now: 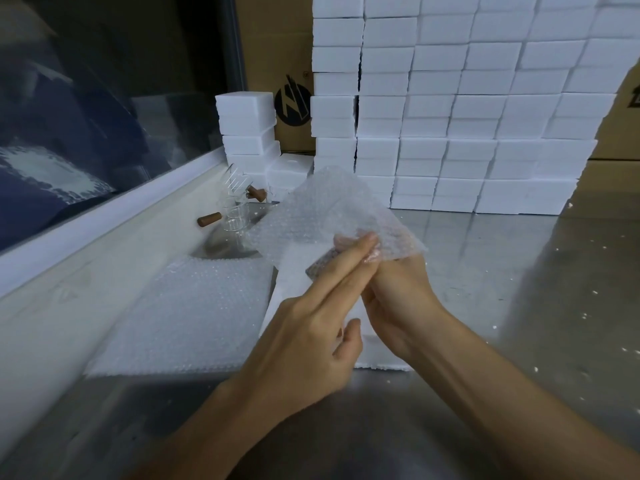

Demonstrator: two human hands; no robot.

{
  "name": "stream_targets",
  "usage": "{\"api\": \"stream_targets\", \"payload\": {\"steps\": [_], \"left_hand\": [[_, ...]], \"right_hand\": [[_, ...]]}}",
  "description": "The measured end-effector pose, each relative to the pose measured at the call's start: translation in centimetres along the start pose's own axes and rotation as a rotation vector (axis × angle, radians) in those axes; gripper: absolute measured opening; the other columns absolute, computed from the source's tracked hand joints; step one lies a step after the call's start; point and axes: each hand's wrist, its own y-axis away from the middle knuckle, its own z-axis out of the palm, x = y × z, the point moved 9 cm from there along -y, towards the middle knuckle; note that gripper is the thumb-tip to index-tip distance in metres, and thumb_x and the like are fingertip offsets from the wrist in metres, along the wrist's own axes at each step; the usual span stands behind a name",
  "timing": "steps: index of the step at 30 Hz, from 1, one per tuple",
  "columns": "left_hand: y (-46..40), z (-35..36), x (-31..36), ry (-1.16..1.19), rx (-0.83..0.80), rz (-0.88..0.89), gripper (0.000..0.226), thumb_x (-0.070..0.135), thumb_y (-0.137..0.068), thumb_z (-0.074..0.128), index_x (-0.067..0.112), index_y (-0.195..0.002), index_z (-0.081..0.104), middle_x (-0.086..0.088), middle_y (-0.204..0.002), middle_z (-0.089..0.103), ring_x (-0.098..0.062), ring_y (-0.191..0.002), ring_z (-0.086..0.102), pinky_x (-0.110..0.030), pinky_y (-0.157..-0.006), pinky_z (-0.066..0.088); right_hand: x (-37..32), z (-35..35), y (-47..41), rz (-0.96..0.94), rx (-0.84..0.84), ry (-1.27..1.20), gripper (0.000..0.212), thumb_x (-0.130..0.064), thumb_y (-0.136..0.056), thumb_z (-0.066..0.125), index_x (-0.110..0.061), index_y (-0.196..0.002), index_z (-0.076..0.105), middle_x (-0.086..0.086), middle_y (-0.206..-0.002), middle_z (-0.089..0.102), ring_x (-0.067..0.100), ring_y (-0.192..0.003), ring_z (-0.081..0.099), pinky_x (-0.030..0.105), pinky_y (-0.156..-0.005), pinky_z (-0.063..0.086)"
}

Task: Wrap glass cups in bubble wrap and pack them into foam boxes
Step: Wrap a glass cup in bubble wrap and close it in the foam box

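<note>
A sheet of bubble wrap is held up over the table, folded round a glass cup whose brown handle shows through at the lower left. My right hand grips the wrapped cup from below and behind, fingers curled into the wrap. My left hand reaches in from the left, its straight index and middle fingers pressing on the wrap beside the right fingertips. Below the hands a white foam box lies on the table. More bare glass cups with wooden handles stand behind at the left.
A stack of flat bubble wrap sheets lies left of the foam box. A tall wall of closed foam boxes fills the back, with a short stack near a cardboard carton. White crumbs dot the metal table.
</note>
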Motion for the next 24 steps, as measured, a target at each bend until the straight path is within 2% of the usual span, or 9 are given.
{"api": "stream_targets", "payload": {"steps": [2,5,8,11,13,15,18,22,24], "left_hand": [[-0.1,-1.4,-0.3,0.055,0.054,0.001,0.055,0.008,-0.080,0.068,0.010,-0.133,0.054,0.002,-0.150,0.044,-0.001,-0.070,0.058,-0.016,-0.060,0.050],[0.1,-5.2,-2.7,0.023,0.292,-0.092,0.029,0.020,-0.081,0.063,0.010,-0.108,0.056,-0.004,-0.113,0.062,-0.005,-0.059,0.050,-0.021,-0.052,0.043],[1.4,-8.6,-6.9,0.039,0.556,-0.365,0.015,0.020,-0.086,0.060,0.014,-0.100,0.057,0.005,-0.091,0.060,-0.005,-0.071,0.054,-0.015,-0.062,0.044],[3.5,-10.1,-12.2,0.295,0.712,-0.759,0.010,0.026,-0.082,0.062,0.026,-0.091,0.057,0.015,-0.090,0.063,-0.002,-0.083,0.059,-0.015,-0.074,0.044],[4.2,-8.6,-14.7,0.725,0.672,-0.985,0.006,0.028,-0.083,0.065,0.026,-0.088,0.062,0.011,-0.083,0.070,-0.009,-0.076,0.065,-0.028,-0.076,0.047],[4.0,-6.2,-14.9,1.104,0.492,-1.070,0.011,0.032,-0.082,0.066,0.022,-0.085,0.071,0.006,-0.083,0.073,-0.012,-0.072,0.069,-0.029,-0.071,0.052],[3.9,-3.9,-13.3,1.254,0.227,-1.069,0.026,0.028,-0.076,0.065,0.018,-0.096,0.078,-0.003,-0.093,0.075,-0.020,-0.081,0.073,-0.029,-0.065,0.059],[3.4,-2.9,-12.4,1.254,0.165,-1.041,0.044,0.016,-0.061,0.077,0.011,-0.104,0.074,-0.010,-0.093,0.075,-0.023,-0.079,0.074,-0.029,-0.061,0.058],[3.1,-2.8,-12.2,1.187,0.148,-1.015,0.051,0.012,-0.056,0.082,0.010,-0.106,0.072,-0.010,-0.095,0.075,-0.023,-0.080,0.074,-0.028,-0.062,0.058]], "right_hand": [[-0.3,-0.1,-0.3,-0.023,-0.003,0.000,0.022,0.011,-0.083,0.064,-0.003,-0.100,0.066,0.010,-0.085,0.066,0.025,-0.084,0.063,0.038,-0.080,0.053],[-0.7,-0.4,-0.9,-0.026,-0.013,0.010,0.039,0.020,-0.083,0.051,-0.004,-0.106,0.070,0.013,-0.095,0.068,0.028,-0.090,0.063,0.039,-0.085,0.053],[-1.4,0.1,-1.2,-0.012,-0.127,0.031,0.046,0.013,-0.087,0.056,-0.025,-0.085,0.080,0.008,-0.097,0.072,0.029,-0.096,0.064,0.034,-0.086,0.055],[-2.5,1.4,-0.8,0.002,-0.319,0.075,0.027,-0.004,-0.080,0.069,-0.028,-0.083,0.081,0.009,-0.101,0.074,0.031,-0.100,0.069,0.032,-0.083,0.060],[-2.6,1.5,-0.6,0.033,-0.397,0.119,0.022,-0.012,-0.077,0.073,-0.028,-0.089,0.081,0.013,-0.113,0.073,0.034,-0.105,0.069,0.030,-0.082,0.059],[-2.6,1.6,-0.4,0.029,-0.432,0.213,0.023,-0.016,-0.077,0.070,-0.023,-0.096,0.080,0.017,-0.118,0.070,0.036,-0.108,0.068,0.035,-0.086,0.059],[-2.8,1.9,-0.1,-0.030,-0.434,0.364,0.030,-0.012,-0.084,0.071,0.000,-0.112,0.069,0.027,-0.116,0.065,0.042,-0.109,0.064,0.052,-0.094,0.055],[-3.0,2.6,1.4,-0.089,-0.509,0.444,0.012,-0.025,-0.082,0.070,-0.027,-0.091,0.077,-0.006,-0.087,0.075,0.003,-0.087,0.071,0.018,-0.074,0.055],[-2.4,1.8,1.3,-0.066,-0.464,0.455,0.017,-0.015,-0.091,0.060,-0.018,-0.080,0.073,-0.010,-0.062,0.070,-0.008,-0.064,0.066,0.007,-0.059,0.050]]}}
